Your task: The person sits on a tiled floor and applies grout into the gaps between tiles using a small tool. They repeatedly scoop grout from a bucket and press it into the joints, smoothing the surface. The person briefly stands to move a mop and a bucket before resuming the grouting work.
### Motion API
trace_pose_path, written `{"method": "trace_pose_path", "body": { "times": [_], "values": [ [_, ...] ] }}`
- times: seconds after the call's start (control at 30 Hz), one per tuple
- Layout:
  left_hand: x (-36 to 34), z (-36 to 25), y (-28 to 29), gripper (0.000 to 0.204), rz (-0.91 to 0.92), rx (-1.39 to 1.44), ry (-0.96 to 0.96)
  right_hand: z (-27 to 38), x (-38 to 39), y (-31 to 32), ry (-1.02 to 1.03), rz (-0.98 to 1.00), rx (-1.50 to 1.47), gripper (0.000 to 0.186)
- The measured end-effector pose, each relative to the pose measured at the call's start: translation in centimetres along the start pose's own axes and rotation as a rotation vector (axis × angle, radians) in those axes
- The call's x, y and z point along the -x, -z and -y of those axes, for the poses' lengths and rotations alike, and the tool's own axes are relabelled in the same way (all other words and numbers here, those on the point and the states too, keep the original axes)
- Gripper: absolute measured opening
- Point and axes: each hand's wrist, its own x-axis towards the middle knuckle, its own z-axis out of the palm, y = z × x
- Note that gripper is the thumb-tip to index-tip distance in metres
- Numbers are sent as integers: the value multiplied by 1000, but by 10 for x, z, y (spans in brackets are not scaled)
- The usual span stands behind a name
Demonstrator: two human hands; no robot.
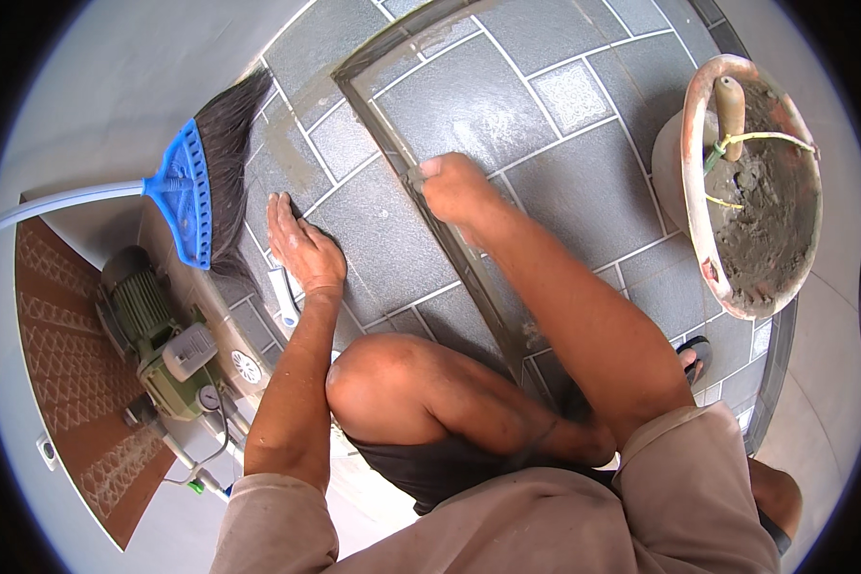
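My left hand (303, 247) lies flat with its fingers stretched out on the grey floor tiles (354, 239). A tool with a white and grey handle (282, 297) lies beside its wrist; its far end is hidden. My right hand (457, 194) is closed, thumb pressed forward, over the dark, mortar-smeared groove (450, 244) that runs between the tiles. Something small and grey shows at its fingertips, too small and dirty to name. To the right stands a bucket (695, 124) of wet grey mortar (770, 220), with a wooden-handled tool (730, 110) stuck in it.
At the left a blue broom (177, 196) with dark bristles rests against the wall side. Below it are a green motor pump (163, 335) with pipes and a round white floor drain (246, 366). My bent knee (383, 378) is between my arms; a sandalled foot (695, 359) shows at right.
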Motion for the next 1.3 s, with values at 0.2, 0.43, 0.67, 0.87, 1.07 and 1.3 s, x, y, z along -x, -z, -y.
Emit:
{"method": "trace_pose_path", "body": {
  "times": [0.2, 0.43, 0.67, 0.87, 1.07, 1.3],
  "values": [
    [-2, -1, 1, 53, 3, 12, 2, -7, -13, -3, 71, -48, -111, 42],
    [-1, -3, 1, 53, 20, -24, 9, -52, -13, -34, 794, -438, 517, 38],
    [-1, -4, 0, 52, 1, 21, -4, -37, -35, -10, 744, -225, 178, 35],
    [0, 0, 0, 53, -18, 4, -35, -62, -30, -9, 790, -171, 277, 37],
    [-1, -1, 0, 53, -9, -3, -37, -105, 18, -4, 816, -156, 273, 42],
    [0, -5, 4, 54, 8, -28, -13, -95, 45, 14, 560, -144, 227, 45]
  ]
}}
